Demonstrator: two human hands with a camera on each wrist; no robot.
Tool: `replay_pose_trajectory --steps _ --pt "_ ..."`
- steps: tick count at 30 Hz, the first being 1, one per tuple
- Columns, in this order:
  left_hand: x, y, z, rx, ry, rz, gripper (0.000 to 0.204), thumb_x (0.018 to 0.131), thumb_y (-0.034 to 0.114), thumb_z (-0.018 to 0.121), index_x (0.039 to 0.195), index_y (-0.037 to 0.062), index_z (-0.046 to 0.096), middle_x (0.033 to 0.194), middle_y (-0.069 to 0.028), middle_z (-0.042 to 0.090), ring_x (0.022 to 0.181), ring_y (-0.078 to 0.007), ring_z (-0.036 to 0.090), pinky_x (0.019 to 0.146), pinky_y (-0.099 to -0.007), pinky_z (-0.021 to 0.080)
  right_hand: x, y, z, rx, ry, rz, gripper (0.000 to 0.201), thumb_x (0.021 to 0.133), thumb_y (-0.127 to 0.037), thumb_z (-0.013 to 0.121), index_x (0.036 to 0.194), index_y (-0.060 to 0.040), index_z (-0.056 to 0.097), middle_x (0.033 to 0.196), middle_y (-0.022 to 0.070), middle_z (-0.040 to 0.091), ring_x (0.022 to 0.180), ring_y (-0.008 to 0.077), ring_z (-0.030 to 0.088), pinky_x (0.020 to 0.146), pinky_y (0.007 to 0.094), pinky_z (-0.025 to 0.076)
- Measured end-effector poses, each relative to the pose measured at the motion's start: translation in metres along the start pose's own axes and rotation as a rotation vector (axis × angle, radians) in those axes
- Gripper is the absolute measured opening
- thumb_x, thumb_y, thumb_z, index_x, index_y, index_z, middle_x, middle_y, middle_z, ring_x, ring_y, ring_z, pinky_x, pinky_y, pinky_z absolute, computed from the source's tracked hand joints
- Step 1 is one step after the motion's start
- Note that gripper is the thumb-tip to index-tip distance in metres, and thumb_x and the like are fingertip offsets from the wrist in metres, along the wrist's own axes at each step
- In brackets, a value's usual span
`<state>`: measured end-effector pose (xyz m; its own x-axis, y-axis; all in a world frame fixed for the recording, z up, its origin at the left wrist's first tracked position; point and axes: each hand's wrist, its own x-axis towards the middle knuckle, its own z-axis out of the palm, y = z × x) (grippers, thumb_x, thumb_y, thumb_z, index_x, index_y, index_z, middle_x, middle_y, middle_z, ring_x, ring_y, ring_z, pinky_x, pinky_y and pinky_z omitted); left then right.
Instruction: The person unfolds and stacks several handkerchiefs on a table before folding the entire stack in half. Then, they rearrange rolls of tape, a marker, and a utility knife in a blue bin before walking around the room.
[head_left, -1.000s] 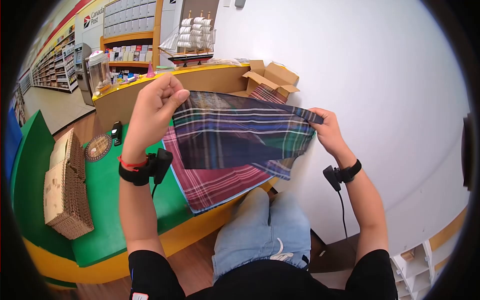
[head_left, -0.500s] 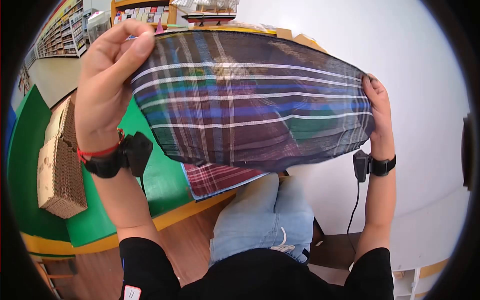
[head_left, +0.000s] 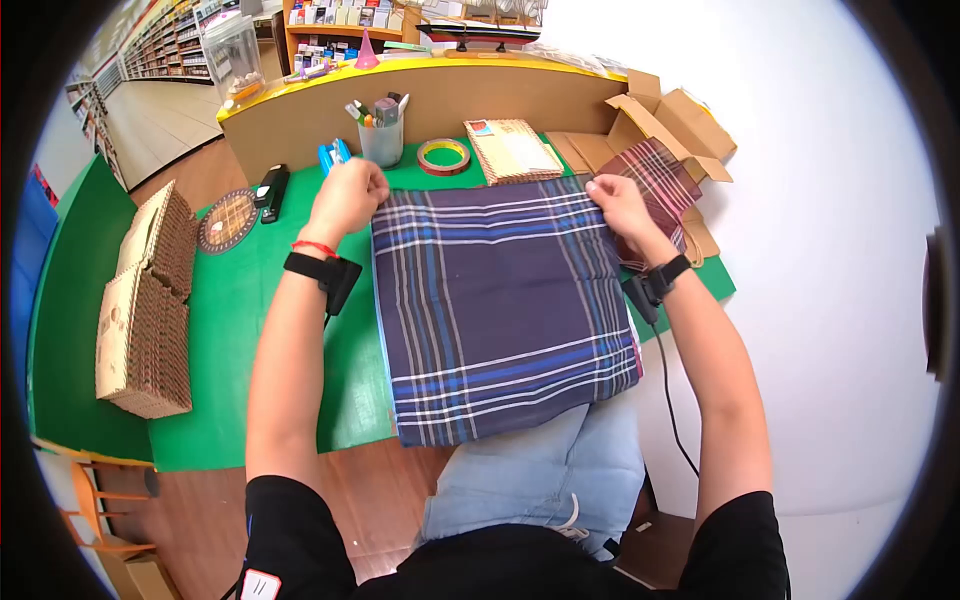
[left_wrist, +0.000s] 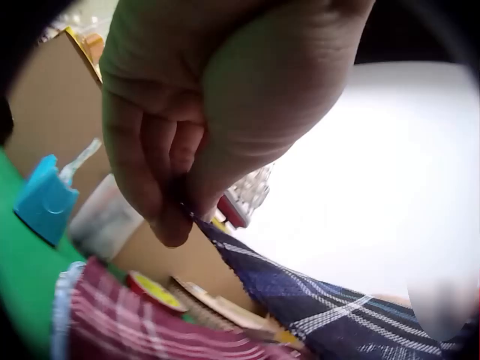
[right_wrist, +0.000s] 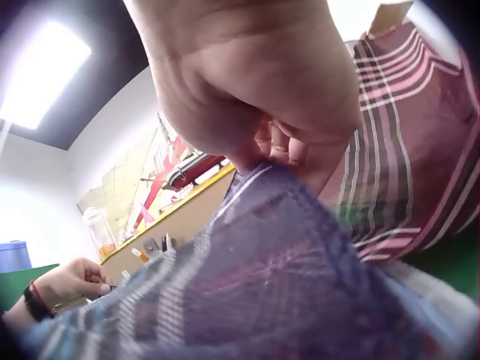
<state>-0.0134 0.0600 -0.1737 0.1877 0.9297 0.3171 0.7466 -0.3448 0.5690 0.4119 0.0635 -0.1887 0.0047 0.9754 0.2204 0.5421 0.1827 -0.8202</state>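
A dark navy plaid cloth [head_left: 510, 300] with blue and white stripes is spread out between my two hands, its near edge close to my lap. My left hand [head_left: 347, 200] pinches its far left corner between thumb and fingertips, and my right hand [head_left: 625, 208] pinches the far right corner. In the left wrist view that corner is lifted, and a maroon plaid cloth [left_wrist: 150, 322] with a light blue edge shows lower down. In the head view the navy cloth covers nearly all of that maroon one.
Right of the green table [head_left: 270, 340] stands an open cardboard box [head_left: 690, 125] with another maroon plaid cloth [head_left: 655, 175] hanging out. Along the back are a pen cup [head_left: 382, 145], a tape roll [head_left: 443, 157] and flat cardboard pieces [head_left: 512, 150]. Stacked corrugated cardboard [head_left: 150, 330] and a black stapler [head_left: 271, 193] lie left.
The navy cloth was raised and stretched between both hands in front of me. Both hands have brought it down, and it now lies spread over the maroon cloth.
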Motion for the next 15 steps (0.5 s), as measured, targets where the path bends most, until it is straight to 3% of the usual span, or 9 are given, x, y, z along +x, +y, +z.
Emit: replay_pose_trajectory --steps 3,5,6,8,10,15 --pt "-0.001 -0.016 0.014 0.092 0.021 -0.069 0.011 0.081 0.008 0.074 0.087 -0.0009 0.074 0.077 -0.0187 0.071 0.075 -0.0338 0.071 0.069 -0.0413 0.057 0.023 0.028 0.018 -0.056 0.043 -0.013 0.024 0.096 -0.019 0.066 0.088 0.0030 0.068 0.071 0.0088 0.065 0.069 0.0142 0.059 0.066 0.0347 0.047" --pt "0.001 -0.022 0.020 0.124 0.044 -0.112 0.012 0.081 0.011 0.075 0.087 -0.0001 0.074 0.079 -0.0189 0.072 0.077 -0.0352 0.071 0.070 -0.0422 0.057 0.025 0.034 0.024 -0.245 0.049 -0.015 0.024 0.095 -0.021 0.066 0.087 0.0010 0.070 0.069 0.0146 0.065 0.067 0.0198 0.061 0.066 0.0374 0.048" --pt "0.003 -0.024 0.022 0.135 0.008 -0.165 0.012 0.082 0.012 0.076 0.086 0.0002 0.074 0.080 -0.0194 0.072 0.078 -0.0354 0.071 0.071 -0.0423 0.057 0.025 0.037 0.026 -0.277 0.050 0.004 0.024 0.093 -0.023 0.067 0.088 0.0002 0.071 0.073 0.0202 0.066 0.071 0.0278 0.067 0.069 0.0408 0.050" --pt "0.004 -0.030 0.028 0.141 -0.037 -0.223 0.013 0.082 0.013 0.077 0.086 0.0005 0.074 0.081 -0.0199 0.072 0.078 -0.0357 0.071 0.071 -0.0424 0.057 0.024 0.040 0.027 -0.338 0.063 0.024 0.024 0.093 -0.023 0.067 0.089 0.0001 0.072 0.075 0.0207 0.068 0.074 0.0298 0.069 0.070 0.0418 0.051" --pt "0.004 -0.038 0.030 0.120 -0.081 -0.167 0.014 0.083 0.014 0.077 0.087 0.0005 0.075 0.083 -0.0209 0.072 0.080 -0.0360 0.071 0.072 -0.0427 0.057 0.021 0.040 0.024 -0.405 0.078 0.052 0.026 0.091 -0.025 0.070 0.091 0.0000 0.073 0.080 0.0229 0.070 0.083 0.0361 0.071 0.075 0.0441 0.052" --pt "0.006 -0.039 0.030 0.167 -0.088 -0.126 0.014 0.084 0.015 0.075 0.088 0.0010 0.075 0.083 -0.0209 0.072 0.080 -0.0371 0.071 0.075 -0.0447 0.057 0.021 0.050 0.020 -0.387 0.058 0.034 0.028 0.088 -0.027 0.074 0.086 0.0008 0.074 0.079 0.0241 0.069 0.080 0.0362 0.071 0.076 0.0428 0.054"
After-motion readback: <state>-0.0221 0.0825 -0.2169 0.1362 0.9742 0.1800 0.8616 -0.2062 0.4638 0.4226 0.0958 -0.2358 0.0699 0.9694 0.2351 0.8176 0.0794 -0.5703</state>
